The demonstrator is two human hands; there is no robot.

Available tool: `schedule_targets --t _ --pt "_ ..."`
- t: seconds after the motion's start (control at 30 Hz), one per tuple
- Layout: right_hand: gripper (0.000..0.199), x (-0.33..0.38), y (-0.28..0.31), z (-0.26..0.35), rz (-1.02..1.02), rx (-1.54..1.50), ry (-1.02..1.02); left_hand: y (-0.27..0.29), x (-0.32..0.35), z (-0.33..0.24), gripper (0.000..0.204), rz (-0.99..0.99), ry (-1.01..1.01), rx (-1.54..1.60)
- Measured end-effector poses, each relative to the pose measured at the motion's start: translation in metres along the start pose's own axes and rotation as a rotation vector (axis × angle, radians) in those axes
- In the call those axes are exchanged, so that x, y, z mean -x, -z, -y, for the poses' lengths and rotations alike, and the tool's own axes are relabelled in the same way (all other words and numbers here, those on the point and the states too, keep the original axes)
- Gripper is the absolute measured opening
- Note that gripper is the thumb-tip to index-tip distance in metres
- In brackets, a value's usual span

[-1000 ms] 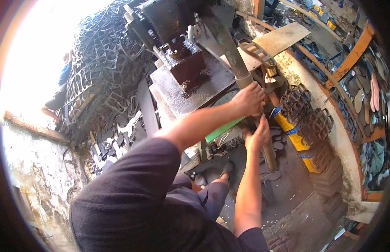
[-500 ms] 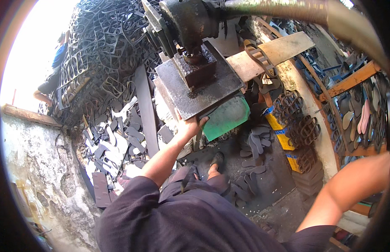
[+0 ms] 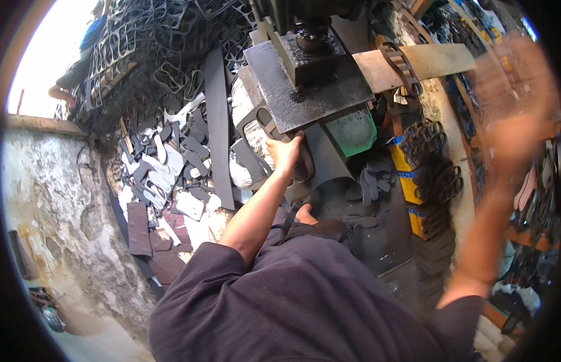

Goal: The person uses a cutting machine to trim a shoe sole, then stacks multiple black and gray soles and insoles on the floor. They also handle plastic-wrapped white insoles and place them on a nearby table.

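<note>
My left hand (image 3: 284,152) is at the front edge of a black metal press plate (image 3: 310,90), its fingers closed round a dark rubber-like sheet (image 3: 321,158) that juts out from under the plate. Beside the fingers, the sheet shows sole-shaped cut-outs or outlines; part of it is hidden by the plate and hand. Next to it, below the plate, is a green-edged pad (image 3: 353,130). Raised at the right, my right hand (image 3: 519,136) is smeared by motion, so its fingers and anything in them cannot be made out.
Cut sheet scraps (image 3: 165,163) are heaped at the left, beside a long dark strip (image 3: 216,120). A sandal-shaped frame (image 3: 402,67) rests on a pale board (image 3: 440,60) right of the press. Stacked yellow boxes (image 3: 407,187) bear dark looped pieces. A rough wall (image 3: 87,205) stands left.
The dark sheet now juts out before the plate, where the green pad showed more fully. My right hand has come into view, raised. The view has shifted, and the long bar overhead no longer shows clearly.
</note>
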State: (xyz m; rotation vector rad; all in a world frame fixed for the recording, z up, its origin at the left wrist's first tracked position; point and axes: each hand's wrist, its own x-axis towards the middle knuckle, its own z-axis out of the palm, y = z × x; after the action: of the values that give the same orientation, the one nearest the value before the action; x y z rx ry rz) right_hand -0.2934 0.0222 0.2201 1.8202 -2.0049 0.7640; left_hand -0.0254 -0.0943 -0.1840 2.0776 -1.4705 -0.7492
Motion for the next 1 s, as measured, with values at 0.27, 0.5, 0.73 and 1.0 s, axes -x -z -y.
schedule_targets --t 0.27,0.5,0.73,1.0 --pt "0.068 0.250 -0.232 0.050 0.477 -0.582 -0.791 0.098 0.002 0.040 0.054 0.800 0.605 0.991" --pt "0.055 0.202 -0.270 0.170 1.030 -0.510 -0.239 0.215 -0.020 0.135 0.034 0.742 0.612 1.381" --pt "0.081 0.147 -0.372 0.231 1.167 -0.811 -0.199 0.301 -0.016 0.213 0.062 0.663 0.391 1.595" --pt "0.060 -0.270 -0.340 0.216 0.048 -0.810 -0.116 0.394 -0.022 0.192 0.058 0.481 0.122 1.742"
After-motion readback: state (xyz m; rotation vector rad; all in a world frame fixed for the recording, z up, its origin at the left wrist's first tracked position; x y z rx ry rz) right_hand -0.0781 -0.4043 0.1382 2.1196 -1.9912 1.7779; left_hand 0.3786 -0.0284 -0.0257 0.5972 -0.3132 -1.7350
